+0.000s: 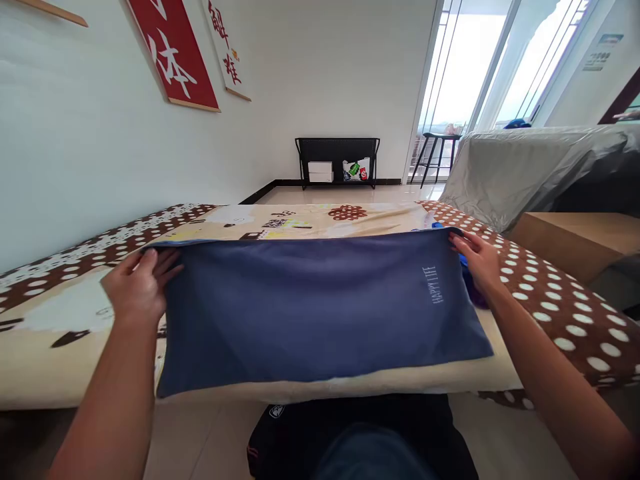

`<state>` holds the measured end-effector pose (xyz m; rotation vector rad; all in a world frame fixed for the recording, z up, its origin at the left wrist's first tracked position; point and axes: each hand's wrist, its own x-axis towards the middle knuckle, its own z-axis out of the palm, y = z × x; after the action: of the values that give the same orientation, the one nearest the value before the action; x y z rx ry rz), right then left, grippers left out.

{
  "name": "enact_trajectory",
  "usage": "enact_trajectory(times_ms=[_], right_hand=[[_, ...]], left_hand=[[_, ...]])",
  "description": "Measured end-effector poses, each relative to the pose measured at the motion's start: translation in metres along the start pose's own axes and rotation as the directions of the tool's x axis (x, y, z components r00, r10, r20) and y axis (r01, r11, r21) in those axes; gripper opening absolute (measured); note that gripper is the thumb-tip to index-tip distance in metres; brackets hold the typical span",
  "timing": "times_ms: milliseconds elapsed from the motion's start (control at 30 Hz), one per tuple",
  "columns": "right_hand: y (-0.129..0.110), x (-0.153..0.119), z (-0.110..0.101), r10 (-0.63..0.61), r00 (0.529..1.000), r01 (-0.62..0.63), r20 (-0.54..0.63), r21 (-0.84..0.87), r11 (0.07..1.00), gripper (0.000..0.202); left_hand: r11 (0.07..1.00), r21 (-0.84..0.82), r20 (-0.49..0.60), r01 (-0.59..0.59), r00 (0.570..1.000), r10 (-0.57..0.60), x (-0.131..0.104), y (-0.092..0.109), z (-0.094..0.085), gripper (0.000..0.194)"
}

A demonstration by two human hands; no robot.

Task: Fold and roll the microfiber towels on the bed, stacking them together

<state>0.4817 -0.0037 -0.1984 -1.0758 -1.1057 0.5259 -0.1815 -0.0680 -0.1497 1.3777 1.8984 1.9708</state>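
A dark blue towel (310,307) is stretched out wide between my two hands, its lower edge hanging near the front of the bed-like surface. Pale "HAPPY LIFE" lettering runs up its right end. My left hand (143,280) pinches the far left corner, thumb on top and some fingers spread. At the far right corner, my right hand (475,257) is closed on the cloth. Behind the towel's right end, partly hidden, lies something blue and purple (475,290) that I cannot make out.
Beneath is a cream blanket (385,217) with brown polka-dot borders and cartoon prints. A cardboard box (565,247) and a plastic-covered piece of furniture (505,170) stand at right. A black rack (337,157) is against the far wall, a stool (440,143) by the glass door.
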Motion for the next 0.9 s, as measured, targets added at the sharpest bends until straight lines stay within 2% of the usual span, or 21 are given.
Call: enact_trajectory(times_ms=[133, 233, 300, 367, 433, 500, 600, 700, 833, 900], right_hand=[[0.024, 0.007, 0.032, -0.032, 0.979, 0.064, 0.203, -0.155, 0.986, 0.067], [0.047, 0.001, 0.051, -0.07, 0.941, 0.176, 0.332, -0.302, 0.937, 0.083], [0.065, -0.011, 0.059, -0.074, 0.905, 0.273, 0.419, -0.439, 0.856, 0.087], [0.083, -0.028, 0.063, -0.038, 0.853, 0.368, 0.521, -0.548, 0.751, 0.079], [0.096, -0.046, 0.063, 0.01, 0.809, 0.42, 0.588, -0.59, 0.69, 0.066], [0.104, -0.061, 0.06, 0.033, 0.795, 0.432, 0.606, -0.604, 0.67, 0.056], [0.102, -0.076, 0.048, 0.045, 0.786, 0.45, 0.616, -0.621, 0.643, 0.051], [0.093, -0.093, 0.023, 0.046, 0.779, 0.463, 0.625, -0.624, 0.63, 0.052], [0.086, -0.123, -0.029, 0.004, 0.808, 0.471, 0.589, -0.649, 0.598, 0.049], [0.087, -0.135, -0.057, -0.035, 0.851, 0.447, 0.524, -0.687, 0.573, 0.05]], left_hand=[[0.984, 0.171, 0.09, -0.055, 0.995, 0.04, 0.025, -0.014, 0.031, 0.05], [0.962, 0.257, 0.232, -0.091, 0.972, 0.029, 0.027, -0.028, 0.045, 0.059], [0.934, 0.34, 0.321, -0.112, 0.947, -0.004, 0.016, -0.045, 0.051, 0.071], [0.891, 0.438, 0.383, -0.124, 0.922, -0.06, -0.001, -0.066, 0.055, 0.079], [0.836, 0.534, 0.41, -0.125, 0.903, -0.127, -0.022, -0.089, 0.057, 0.072], [0.78, 0.612, 0.42, -0.132, 0.89, -0.178, -0.039, -0.106, 0.055, 0.061], [0.718, 0.673, 0.438, -0.176, 0.878, -0.195, -0.055, -0.119, 0.043, 0.058], [0.681, 0.702, 0.437, -0.207, 0.881, -0.182, -0.069, -0.121, 0.017, 0.063], [0.566, 0.794, 0.324, -0.22, 0.942, -0.089, -0.1, -0.122, -0.031, 0.065], [0.522, 0.834, 0.221, -0.18, 0.975, -0.017, -0.118, -0.122, -0.053, 0.065]])
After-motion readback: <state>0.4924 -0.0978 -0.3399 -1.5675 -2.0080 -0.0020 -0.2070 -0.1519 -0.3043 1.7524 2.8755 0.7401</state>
